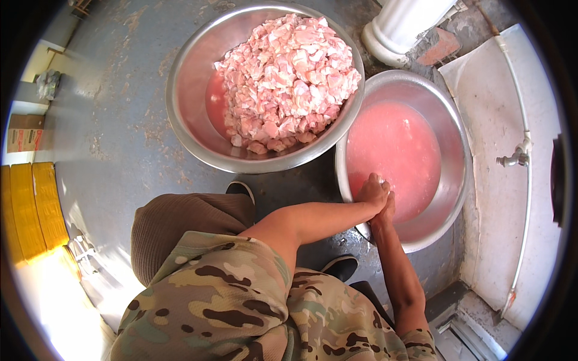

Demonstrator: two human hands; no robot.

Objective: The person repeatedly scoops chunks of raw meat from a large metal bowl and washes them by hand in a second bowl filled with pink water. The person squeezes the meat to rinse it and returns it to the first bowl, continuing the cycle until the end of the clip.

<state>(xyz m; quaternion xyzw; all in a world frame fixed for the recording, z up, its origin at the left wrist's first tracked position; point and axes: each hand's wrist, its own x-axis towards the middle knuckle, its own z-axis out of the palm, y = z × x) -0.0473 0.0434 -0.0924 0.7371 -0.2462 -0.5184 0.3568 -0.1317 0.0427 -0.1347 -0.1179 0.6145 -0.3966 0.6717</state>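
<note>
Over the near left part of a steel basin (451, 180) of cloudy pink liquid (393, 149), my two hands are pressed together. My left hand (372, 192) is curled, and a small pale piece (382, 181), perhaps meat, shows at its fingers. Against its underside lies my right hand (386, 210), its fingers mostly hidden, so its grip is unclear. To the upper left, a larger steel basin (189, 108) holds a high heap of raw pale-pink meat pieces (289, 81), probably chicken, with reddish liquid (216, 108) at the left of the heap.
Both basins stand close together on a worn grey floor (113, 104). A white pillar base (393, 36) rises behind them. Along the right wall run a pipe (519, 99) and a metal tap (512, 159). Yellow-wrapped boxes (34, 207) and a cardboard box (26, 131) are at the far left.
</note>
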